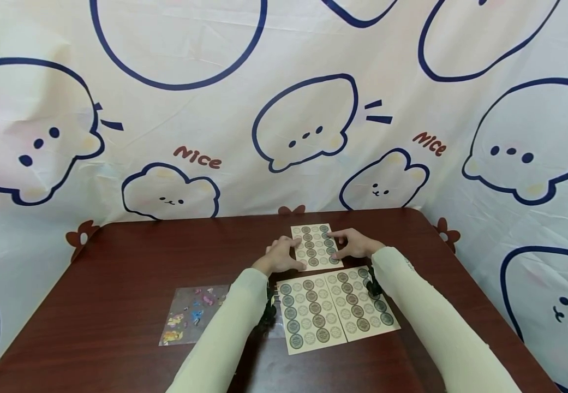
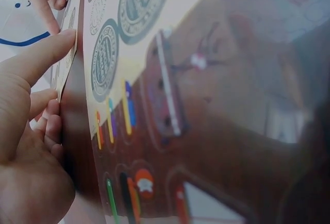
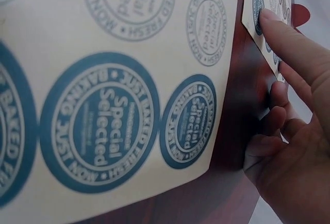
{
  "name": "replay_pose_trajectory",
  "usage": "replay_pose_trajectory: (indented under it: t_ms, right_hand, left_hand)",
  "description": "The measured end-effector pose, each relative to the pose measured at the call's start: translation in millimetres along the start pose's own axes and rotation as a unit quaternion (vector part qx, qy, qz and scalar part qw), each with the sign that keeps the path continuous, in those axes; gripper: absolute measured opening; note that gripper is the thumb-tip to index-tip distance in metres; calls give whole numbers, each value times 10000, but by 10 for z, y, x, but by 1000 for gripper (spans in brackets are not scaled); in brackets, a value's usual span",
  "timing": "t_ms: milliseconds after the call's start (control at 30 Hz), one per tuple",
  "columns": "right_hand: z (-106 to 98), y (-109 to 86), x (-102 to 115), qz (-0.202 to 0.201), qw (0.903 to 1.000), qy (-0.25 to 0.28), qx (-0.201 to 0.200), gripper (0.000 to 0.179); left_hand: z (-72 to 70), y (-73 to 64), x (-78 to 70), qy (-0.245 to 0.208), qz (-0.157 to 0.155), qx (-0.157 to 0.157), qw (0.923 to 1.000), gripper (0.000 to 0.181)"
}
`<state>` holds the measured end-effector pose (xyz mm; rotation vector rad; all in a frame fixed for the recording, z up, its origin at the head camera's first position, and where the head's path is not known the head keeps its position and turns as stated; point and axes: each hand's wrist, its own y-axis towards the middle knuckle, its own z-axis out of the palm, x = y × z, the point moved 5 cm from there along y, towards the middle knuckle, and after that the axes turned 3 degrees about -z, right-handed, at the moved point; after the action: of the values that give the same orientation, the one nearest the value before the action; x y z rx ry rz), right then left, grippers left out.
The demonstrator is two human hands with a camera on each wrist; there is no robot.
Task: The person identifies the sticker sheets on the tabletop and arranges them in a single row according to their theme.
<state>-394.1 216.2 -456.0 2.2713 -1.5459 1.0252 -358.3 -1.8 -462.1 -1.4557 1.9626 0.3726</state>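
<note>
A cream sheet of round label stickers [image 1: 318, 246] lies at the far side of the table, between the two hands. My left hand [image 1: 281, 255] is at its left edge, thumb touching the near-left corner and fingers farther up that edge. From the right, my right hand [image 1: 354, 244] touches the same sheet with extended index finger and thumb. In the right wrist view the thumb [image 3: 289, 38] rests on a dark round sticker. Nearer the body, two more sheets of round labels, a left one [image 1: 297, 297] and a right one [image 1: 354, 281], lie side by side under the forearms.
A clear sheet with small colourful stickers [image 1: 190, 316] lies left of the label sheets, partly hidden by the left sleeve. Another clear sticker sheet [image 2: 154, 183] lies partly under the near label sheets. A patterned cloth [image 1: 234, 120] hangs behind the dark brown table [image 1: 117, 305].
</note>
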Motion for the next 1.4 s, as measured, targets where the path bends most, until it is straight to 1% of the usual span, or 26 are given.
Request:
replay_pose_trajectory:
  t_ms: [333, 567, 833, 967, 1100, 1267, 1400]
  right_hand:
    - [20, 18, 11, -56, 10000, 1, 0, 73]
    - [14, 10, 19, -41, 10000, 11, -14, 73]
    - [7, -25, 3, 54, 10000, 52, -15, 74]
    - [1, -27, 0, 26, 10000, 50, -38, 74]
    - [8, -21, -9, 4, 10000, 54, -23, 73]
    - [10, -25, -17, 14, 10000, 67, 13, 73]
    - [-1, -16, 9, -29, 10000, -29, 9, 73]
  left_hand:
    - [-6, 17, 43, 17, -18, -65, 10000, 85]
    - [-1, 9, 43, -75, -107, -30, 9999, 84]
    - [5, -4, -8, -192, 31, 12, 9998, 84]
    - [-6, -12, -23, -249, 29, -9, 9997, 83]
    - [4, -3, -8, -208, -12, 7, 9998, 84]
    - [12, 3, -1, -240, 8, 49, 9997, 84]
    - [9, 14, 12, -173, 8, -17, 9998, 83]
